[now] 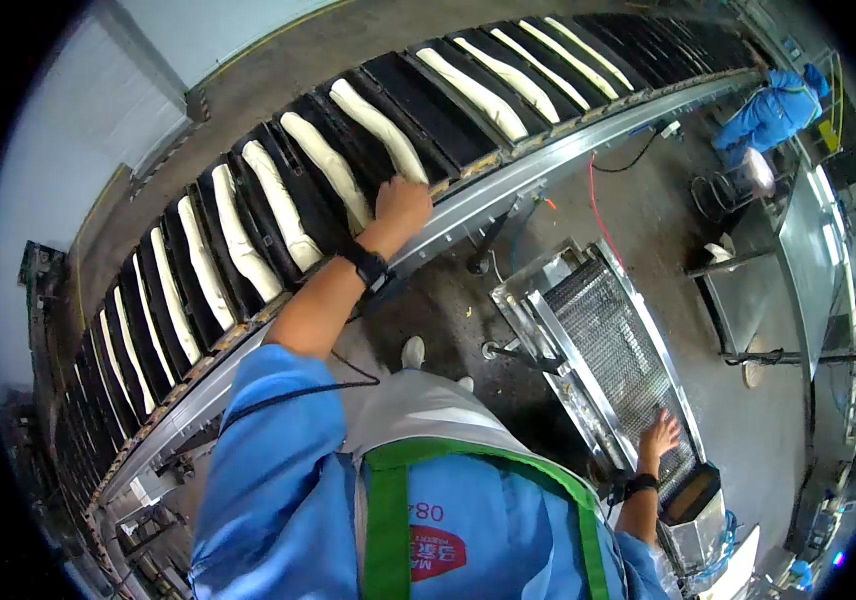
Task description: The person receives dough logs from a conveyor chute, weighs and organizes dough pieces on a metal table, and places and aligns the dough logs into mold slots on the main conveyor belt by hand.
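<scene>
My left hand, with a black watch on its wrist, reaches over the near edge of a curved conveyor. Its fingers are curled at the near end of a long pale dough strip lying in a black tray; the fingertips are partly hidden. Another dough strip lies just left of that hand. My right hand is low on the right, fingers spread over the metal mesh belt of a small conveyor. Nothing shows in it.
Black trays run along the curved conveyor's metal rail, many bearing dough strips. A co-worker in blue is at the far right, near a metal table. A red hose hangs near the mesh conveyor.
</scene>
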The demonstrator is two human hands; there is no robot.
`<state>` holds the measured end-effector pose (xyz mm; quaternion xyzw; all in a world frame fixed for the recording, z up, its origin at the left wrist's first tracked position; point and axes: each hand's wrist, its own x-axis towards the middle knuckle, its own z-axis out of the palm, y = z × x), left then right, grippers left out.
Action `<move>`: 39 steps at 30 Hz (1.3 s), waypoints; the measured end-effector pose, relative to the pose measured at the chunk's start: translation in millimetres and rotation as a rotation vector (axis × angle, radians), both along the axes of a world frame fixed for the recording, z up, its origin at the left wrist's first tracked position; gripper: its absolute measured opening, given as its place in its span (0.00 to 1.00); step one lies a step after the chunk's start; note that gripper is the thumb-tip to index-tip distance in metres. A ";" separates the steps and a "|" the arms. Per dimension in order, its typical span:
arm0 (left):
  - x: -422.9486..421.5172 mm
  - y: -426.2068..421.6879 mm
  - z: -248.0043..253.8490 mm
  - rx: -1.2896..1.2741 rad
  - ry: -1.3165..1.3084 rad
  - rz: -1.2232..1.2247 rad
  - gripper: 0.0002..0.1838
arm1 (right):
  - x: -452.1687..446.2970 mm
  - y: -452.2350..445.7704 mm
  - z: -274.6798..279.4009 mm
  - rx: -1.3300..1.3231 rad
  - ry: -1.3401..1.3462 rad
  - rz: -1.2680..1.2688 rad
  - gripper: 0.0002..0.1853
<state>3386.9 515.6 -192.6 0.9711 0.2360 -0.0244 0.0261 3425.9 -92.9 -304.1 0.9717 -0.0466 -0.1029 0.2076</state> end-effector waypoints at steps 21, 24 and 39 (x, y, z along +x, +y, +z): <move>-86.5 19.4 -37.7 -0.054 -0.101 -0.153 0.40 | -14.3 13.1 20.3 0.205 0.029 -0.139 0.22; -94.3 17.1 -28.1 -0.033 -0.040 -0.144 0.39 | -9.9 20.5 7.0 0.160 -0.054 -0.117 0.30; -93.9 15.4 -27.5 -0.032 0.013 -0.157 0.44 | -29.6 -83.0 22.8 0.058 -0.160 -0.272 0.11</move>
